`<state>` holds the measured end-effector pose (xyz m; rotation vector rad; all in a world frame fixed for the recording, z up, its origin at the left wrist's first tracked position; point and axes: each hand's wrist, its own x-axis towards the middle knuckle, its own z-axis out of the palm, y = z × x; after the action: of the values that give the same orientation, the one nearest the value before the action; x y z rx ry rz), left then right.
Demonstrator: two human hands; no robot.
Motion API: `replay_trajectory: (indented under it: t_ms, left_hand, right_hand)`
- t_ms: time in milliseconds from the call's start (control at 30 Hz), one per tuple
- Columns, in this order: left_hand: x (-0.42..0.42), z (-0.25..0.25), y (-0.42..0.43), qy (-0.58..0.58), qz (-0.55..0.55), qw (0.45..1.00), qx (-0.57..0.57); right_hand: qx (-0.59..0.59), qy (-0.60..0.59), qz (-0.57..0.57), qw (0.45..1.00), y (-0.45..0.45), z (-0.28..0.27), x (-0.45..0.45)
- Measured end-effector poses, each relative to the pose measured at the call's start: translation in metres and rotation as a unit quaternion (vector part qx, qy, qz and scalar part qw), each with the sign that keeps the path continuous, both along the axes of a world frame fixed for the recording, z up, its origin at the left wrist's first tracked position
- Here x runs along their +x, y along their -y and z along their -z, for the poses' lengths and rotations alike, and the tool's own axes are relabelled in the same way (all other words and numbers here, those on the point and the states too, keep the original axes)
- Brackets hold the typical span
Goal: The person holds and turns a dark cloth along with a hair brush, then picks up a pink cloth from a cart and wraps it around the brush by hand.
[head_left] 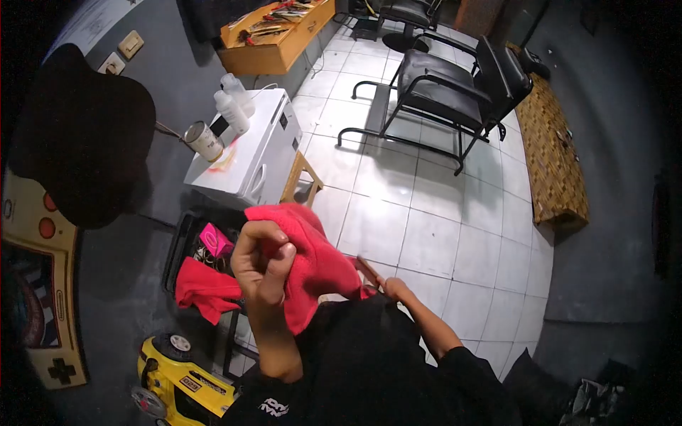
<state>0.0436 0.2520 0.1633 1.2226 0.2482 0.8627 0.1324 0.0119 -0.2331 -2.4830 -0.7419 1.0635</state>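
My left hand (263,259) is raised at the centre-left, thumb and fingers pinched on a red cloth (312,266). The cloth hangs loosely to the right of that hand, in front of my black shirt. My right hand (396,288) is lower and further right, closed around a thin brown stick-like object (370,272). The object's tip points up and left, close beside the cloth's right end. What exactly it is cannot be made out.
A small white cabinet (245,160) bears bottles and a can (204,140). Below it, another red cloth (206,290) lies over a black tray. A yellow toy car (186,387) is at lower left. A black chair (444,85) stands on the tiled floor, near a woven bench (550,149).
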Motion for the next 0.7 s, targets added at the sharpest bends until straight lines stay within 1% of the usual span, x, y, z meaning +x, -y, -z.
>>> replay_trajectory:
  t_ms: [33,100,133,167,233,267,300,333,367,400,433,467,533,567,600,633,667,700]
  left_hand:
    - [-0.001,0.002,-0.004,0.010,0.032,0.999,-0.007]
    - [0.001,0.000,-0.003,-0.014,0.048,0.998,0.028]
    - [0.001,-0.002,-0.001,-0.027,0.057,0.997,0.044]
    - [0.003,-0.004,0.002,-0.032,0.072,0.996,0.043]
    - [0.008,-0.002,0.008,-0.023,0.104,0.994,0.005]
    - [0.010,-0.001,0.011,-0.018,0.120,0.992,-0.012]
    - [0.011,0.000,0.013,-0.034,0.132,0.991,-0.010]
    - [0.013,0.002,0.014,-0.014,0.137,0.990,-0.005]
    - [0.016,0.005,0.015,0.007,0.143,0.990,0.001]
    - [0.018,0.006,0.016,0.028,0.148,0.989,0.006]
    - [0.013,0.003,0.016,0.009,0.155,0.988,-0.009]
    - [0.012,0.002,0.015,0.019,0.148,0.989,-0.015]
    - [0.009,0.001,0.013,0.042,0.129,0.990,-0.026]
    - [0.007,0.006,0.012,0.073,0.125,0.988,-0.055]
    - [0.004,-0.001,0.015,0.087,0.096,0.989,-0.074]
    - [0.002,-0.014,0.021,0.101,0.067,0.988,-0.093]
    - [-0.001,-0.021,0.025,0.114,0.037,0.987,-0.112]
    - [-0.002,-0.011,0.019,0.160,0.045,0.985,-0.051]
  right_hand:
    - [0.019,0.016,0.010,1.000,0.000,-0.009,0.006]
    - [0.104,-0.003,0.135,0.985,-0.011,-0.004,0.020]
    - [0.177,-0.081,0.202,0.960,-0.022,-0.040,0.022]
    - [0.247,-0.158,0.268,0.918,-0.037,-0.097,0.021]
    - [0.405,-0.262,0.303,0.822,-0.060,-0.165,0.017]
    - [0.453,-0.244,0.276,0.812,-0.066,-0.194,0.010]
    - [0.530,-0.262,0.221,0.776,-0.073,-0.226,0.001]
    - [0.602,-0.277,0.164,0.731,-0.080,-0.248,-0.006]
    - [0.605,-0.244,0.116,0.749,-0.082,-0.255,-0.008]
    - [0.606,-0.210,0.069,0.764,-0.084,-0.259,-0.010]
    - [0.594,-0.274,0.084,0.752,-0.090,-0.245,-0.017]
    - [0.588,-0.217,0.066,0.776,-0.096,-0.236,-0.017]
    - [0.508,-0.102,0.059,0.853,-0.097,-0.191,-0.014]
    - [0.399,-0.069,0.035,0.914,-0.094,-0.157,-0.011]
    - [0.282,-0.035,0.012,0.959,-0.085,-0.117,-0.008]
    - [0.160,0.000,-0.010,0.987,-0.071,-0.079,-0.007]
    - [0.098,-0.006,-0.016,0.995,-0.051,-0.046,-0.006]
    - [0.035,-0.012,-0.022,0.999,-0.028,-0.019,-0.006]
